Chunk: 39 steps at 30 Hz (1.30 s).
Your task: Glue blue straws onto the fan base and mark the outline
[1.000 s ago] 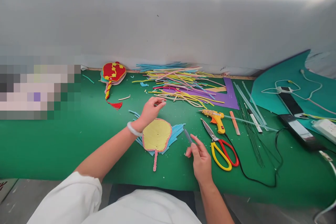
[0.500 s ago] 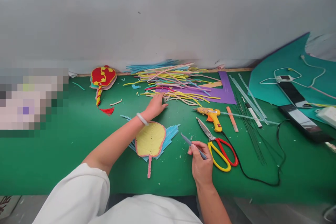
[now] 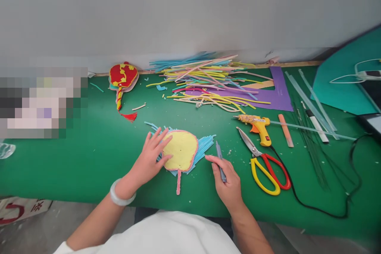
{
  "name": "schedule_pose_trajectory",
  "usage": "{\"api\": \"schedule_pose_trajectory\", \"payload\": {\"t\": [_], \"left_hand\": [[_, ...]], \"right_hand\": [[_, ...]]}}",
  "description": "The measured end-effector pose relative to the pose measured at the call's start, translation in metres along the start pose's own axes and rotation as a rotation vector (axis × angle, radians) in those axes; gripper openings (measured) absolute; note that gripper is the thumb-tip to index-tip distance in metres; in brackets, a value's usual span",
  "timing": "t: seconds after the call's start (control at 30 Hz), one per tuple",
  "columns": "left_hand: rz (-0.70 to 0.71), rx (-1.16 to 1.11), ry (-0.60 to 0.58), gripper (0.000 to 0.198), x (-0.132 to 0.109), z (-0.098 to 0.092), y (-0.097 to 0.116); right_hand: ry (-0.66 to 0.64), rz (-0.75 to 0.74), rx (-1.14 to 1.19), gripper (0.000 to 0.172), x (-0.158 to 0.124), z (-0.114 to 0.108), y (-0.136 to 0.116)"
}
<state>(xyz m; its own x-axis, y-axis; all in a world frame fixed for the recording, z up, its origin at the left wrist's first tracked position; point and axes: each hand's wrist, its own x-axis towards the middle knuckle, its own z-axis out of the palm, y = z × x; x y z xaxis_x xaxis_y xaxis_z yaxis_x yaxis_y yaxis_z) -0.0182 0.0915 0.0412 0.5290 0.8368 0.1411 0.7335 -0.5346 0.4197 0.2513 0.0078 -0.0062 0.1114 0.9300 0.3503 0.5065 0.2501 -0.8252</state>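
Observation:
My left hand [image 3: 151, 158] lies with spread fingers on the left side of a yellow fan shape [image 3: 181, 151], which has a pink rim and a pink handle [image 3: 178, 184]. Light blue strips [image 3: 204, 147] stick out from under the fan on both sides. To the right of it, my right hand [image 3: 228, 180] is closed around a grey-blue pen-like tool [image 3: 219, 156], its tip pointing away from me. Scissors [image 3: 268, 166] with yellow and red handles lie right of that hand, and a yellow glue gun [image 3: 258, 125] is just behind them.
Colourful strips [image 3: 208, 81] lie in a pile on purple sheets [image 3: 281, 87] at the back. A red and yellow fan [image 3: 122, 77] with a tassel is back left. Glue sticks [image 3: 315, 101], wires, an orange stick [image 3: 286, 130] and a black cable [image 3: 315, 210] lie at right.
My left hand has come back from the strip pile to the yellow fan, its fingers now spread. The pen-like tool is more upright in my right hand. The view has shifted.

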Motion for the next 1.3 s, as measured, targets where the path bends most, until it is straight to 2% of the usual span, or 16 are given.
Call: {"api": "schedule_pose_trajectory", "payload": {"t": [0.07,0.17,0.27,0.47,0.83,0.97,1.17,1.3], "left_hand": [[0.048,0.011,-0.082,0.075,-0.016,0.002,0.005],[0.078,0.017,-0.200,0.097,-0.028,0.004,0.011],[0.087,0.005,-0.234,0.094,-0.030,0.008,0.008],[0.095,-0.099,-0.166,0.068,-0.029,0.015,-0.004],[0.104,-0.259,-0.131,0.044,-0.030,0.014,-0.008],[0.144,-0.251,-0.102,0.047,-0.033,0.015,-0.008],[0.313,-0.012,0.155,0.058,-0.035,0.013,0.002],[0.340,0.019,0.190,0.057,-0.041,0.017,0.009]], "right_hand": [[-0.067,-0.074,-0.110,0.034,0.003,0.005,-0.002],[-0.173,-0.101,-0.215,0.043,0.009,0.011,-0.006],[-0.229,-0.121,-0.256,0.045,0.016,0.017,-0.009],[-0.284,-0.115,-0.260,0.044,0.018,0.026,-0.002],[-0.282,-0.082,-0.242,0.048,0.016,0.030,0.005],[-0.288,-0.073,-0.226,0.062,0.015,0.030,0.006],[-0.276,-0.063,-0.208,0.076,0.016,0.028,0.002],[-0.263,-0.067,-0.208,0.078,0.016,0.028,0.002]]}}
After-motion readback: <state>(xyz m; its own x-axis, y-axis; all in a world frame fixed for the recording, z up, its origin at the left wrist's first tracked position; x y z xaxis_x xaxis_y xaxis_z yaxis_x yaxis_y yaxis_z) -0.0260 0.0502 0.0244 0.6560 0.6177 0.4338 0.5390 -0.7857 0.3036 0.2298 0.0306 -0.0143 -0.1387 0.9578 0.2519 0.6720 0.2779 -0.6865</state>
